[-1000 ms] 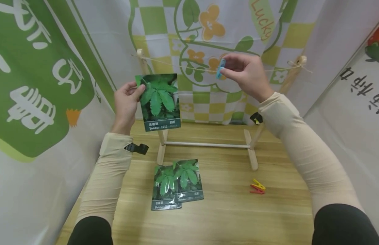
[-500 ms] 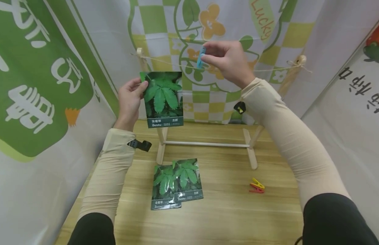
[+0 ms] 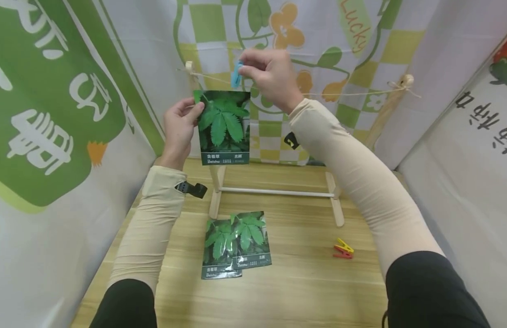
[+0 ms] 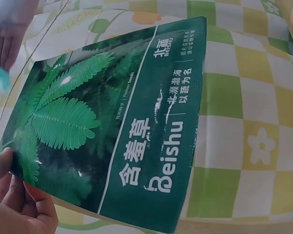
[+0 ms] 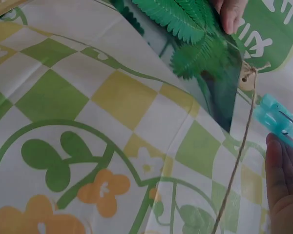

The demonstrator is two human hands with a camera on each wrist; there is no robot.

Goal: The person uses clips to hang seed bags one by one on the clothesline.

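My left hand [image 3: 179, 130] pinches a seed packet [image 3: 224, 130] by its upper left edge, thumb in front. The packet shows a green fern-like leaf and hangs upright, its top just below the string [image 3: 343, 94]. Between thumb and fingers, my right hand [image 3: 274, 77] holds a blue clothespin [image 3: 236, 75] above the packet's top edge, apart from it. In the right wrist view the clothespin [image 5: 281, 122] is beside the string [image 5: 237, 161]; whether it touches the string I cannot tell. The left wrist view shows the packet's front [image 4: 102, 122] and the left fingers [image 4: 19, 200].
Two more seed packets [image 3: 251, 241] overlap on the wooden table [image 3: 302, 291]. A yellow clothespin [image 3: 345, 245] and a red clothespin [image 3: 342, 253] lie to their right. The string is tied between the posts of a wooden stand [image 3: 386, 109]. A checkered cloth [image 3: 274, 141] hangs behind it.
My right hand has carried the blue clothespin left along the string to above the packet. My left hand has shifted the packet slightly right and up. The things on the table have stayed put.
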